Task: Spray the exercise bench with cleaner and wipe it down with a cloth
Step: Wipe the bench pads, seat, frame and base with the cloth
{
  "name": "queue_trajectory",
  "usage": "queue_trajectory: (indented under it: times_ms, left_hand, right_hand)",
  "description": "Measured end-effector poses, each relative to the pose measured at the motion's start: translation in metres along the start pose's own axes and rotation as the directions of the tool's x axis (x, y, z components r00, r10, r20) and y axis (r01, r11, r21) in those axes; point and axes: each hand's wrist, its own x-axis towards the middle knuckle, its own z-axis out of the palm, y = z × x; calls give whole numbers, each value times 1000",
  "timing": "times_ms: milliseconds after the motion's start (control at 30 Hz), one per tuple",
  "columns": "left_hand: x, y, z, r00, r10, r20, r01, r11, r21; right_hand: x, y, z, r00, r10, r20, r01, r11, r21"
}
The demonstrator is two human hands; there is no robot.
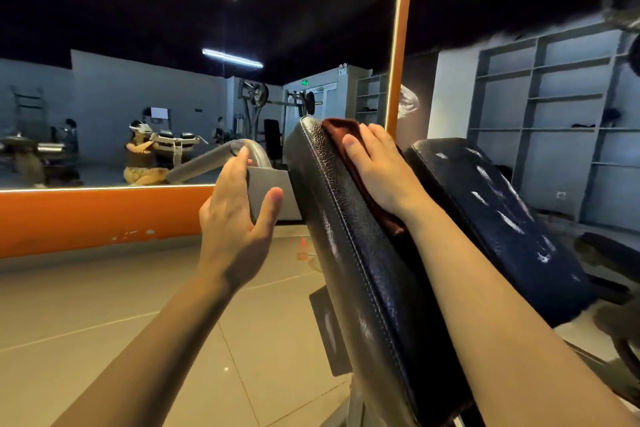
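The black padded exercise bench (349, 253) slopes up from the lower right to the centre of the view. A dark red cloth (337, 135) lies on its upper end. My right hand (381, 170) presses flat on the cloth with straight fingers. My left hand (239, 218) is beside the bench's left edge, fingers relaxed, fingertips touching the grey metal frame tube (207, 163) and its plate (266, 191). A second dark pad (502, 218) to the right shows wet white streaks. No spray bottle is in view.
A large orange-framed mirror (398, 55) stands on the wall ahead and reflects the gym and a crouching person. Grey shelving (554, 107) fills the right wall. Beige tiled floor (104, 322) spreads to the left. More equipment parts sit at the far right.
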Motion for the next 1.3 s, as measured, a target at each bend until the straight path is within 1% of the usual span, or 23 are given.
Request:
queue_trajectory:
  times_ms: [100, 200, 333, 433, 500, 567, 600, 667, 800, 867, 933, 1033, 1133, 1200, 1267, 1300]
  left_hand:
    - [0, 3, -1, 1000, 4, 7, -4, 1000, 0]
    - [-3, 6, -2, 1000, 10, 8, -10, 1000, -12]
    - [-2, 5, -7, 998, 25, 52, -26, 999, 28]
    - [-4, 3, -12, 997, 33, 66, -35, 999, 34]
    - [-5, 6, -14, 998, 18, 53, -18, 1000, -1]
    - [-4, 9, -16, 998, 25, 64, -23, 999, -42]
    - [-3, 10, -17, 997, 37, 70, -33, 998, -54]
    - [-2, 10, -19, 996, 59, 72, -55, 997, -57]
    - [-4, 3, -17, 995, 65, 80, -64, 998, -22]
    - [-4, 1, -16, 994, 65, 84, -66, 998, 11]
    - [-5, 3, -16, 993, 57, 99, -61, 997, 41]
    - [-11, 6, -19, 993, 28, 112, -33, 998, 47]
    - [-16, 4, -27, 995, 21, 98, -28, 997, 71]
    - [-18, 1, -38, 987, 51, 155, -56, 998, 30]
    - [-14, -1, -53, 965, 82, 251, -64, 995, -79]
    - [-12, -2, -59, 956, 98, 277, -68, 991, -119]
  right_hand:
    - [-17, -3, -2, 999, -12, 46, 12, 1000, -8]
    - [-39, -15, -5, 999, -28, 39, 27, 999, 25]
    - [-101, -35, 0, 996, -69, 63, 65, 995, 72]
    - [-145, -43, 4, 986, -114, 125, 111, 993, 27]
    - [-146, -45, 3, 985, -110, 135, 108, 994, 28]
    - [-127, -45, 2, 988, -118, 97, 114, 992, 50]
    - [-112, -44, 1, 992, -107, 74, 102, 993, 67]
    - [-74, -37, -3, 999, -24, 40, 19, 994, 110]
    - [-11, -20, -8, 988, 153, 9, -153, 986, 73]
    - [-5, -21, -7, 980, 199, 18, -200, 978, 64]
    - [-14, -29, -7, 977, 211, 25, -212, 975, 62]
    - [-46, -47, -6, 986, 167, 6, -167, 983, 77]
    - [-98, -58, 7, 1000, 21, 1, -21, 997, 78]
    - [-131, -57, 14, 997, -71, 8, 71, 997, 11]
    - [-153, -52, 16, 994, -102, 22, 104, 989, -104]
    - [-160, -51, 17, 994, -103, 27, 106, 980, -169]
